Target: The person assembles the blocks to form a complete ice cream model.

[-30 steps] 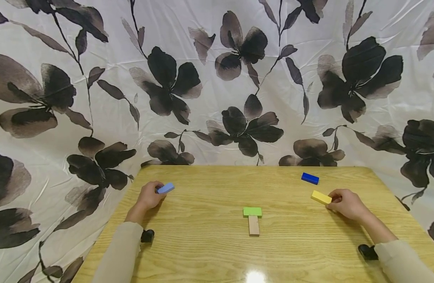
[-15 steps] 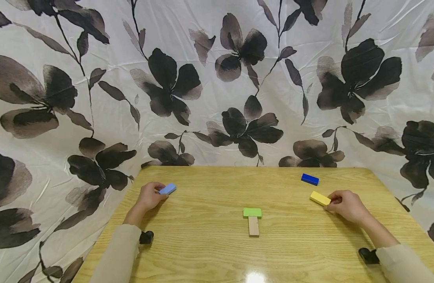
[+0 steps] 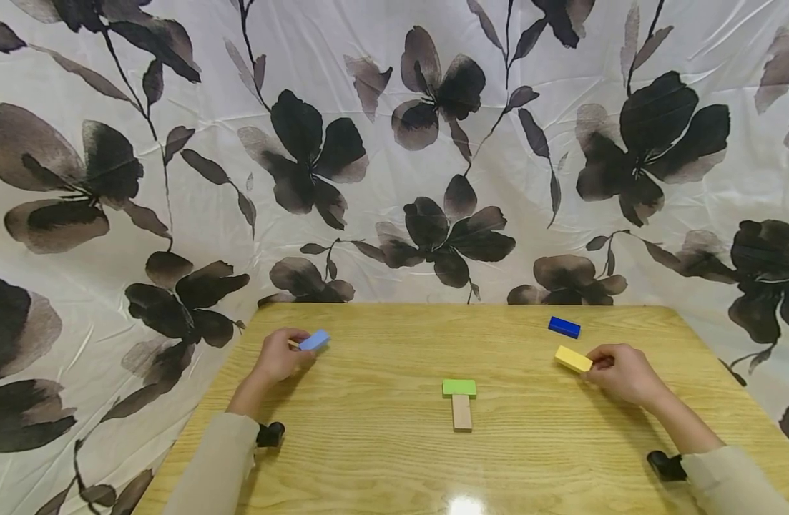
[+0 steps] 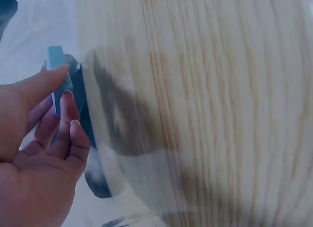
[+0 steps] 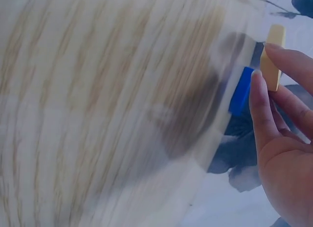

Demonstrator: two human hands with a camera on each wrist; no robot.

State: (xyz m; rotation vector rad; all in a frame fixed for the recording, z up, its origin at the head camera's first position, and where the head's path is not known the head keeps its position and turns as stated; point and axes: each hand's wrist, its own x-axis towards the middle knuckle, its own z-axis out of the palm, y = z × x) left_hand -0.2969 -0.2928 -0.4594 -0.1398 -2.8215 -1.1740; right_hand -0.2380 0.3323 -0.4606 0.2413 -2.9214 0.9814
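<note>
Left hand: your left hand [image 3: 280, 355] is closed down to a pinch, thumb against fingertips, with the light blue block [image 3: 315, 340] between them.
Light blue block: it juts out past your fingertips toward the far right, over the left side of the worktop [image 3: 368, 458].
Right hand: your right hand [image 3: 626, 373] pinches the yellow block [image 3: 572, 360] by one end, thumb and fingertips gripping it.
Yellow block: it points left and slightly far from your fingertips, over the right side.
Height: shadows fall below both your hands, so the two blocks seem lifted, though the blurry wrist views make that uncertain.
Dark blue block [image 3: 564, 327]: it lies near the far edge, just beyond your yellow block and apart from your hand.
Green block [image 3: 459, 388]: it lies crosswise between your hands, well apart from both.
Tan block [image 3: 461, 413]: it runs toward you from the green one, the pair making a T.
</note>
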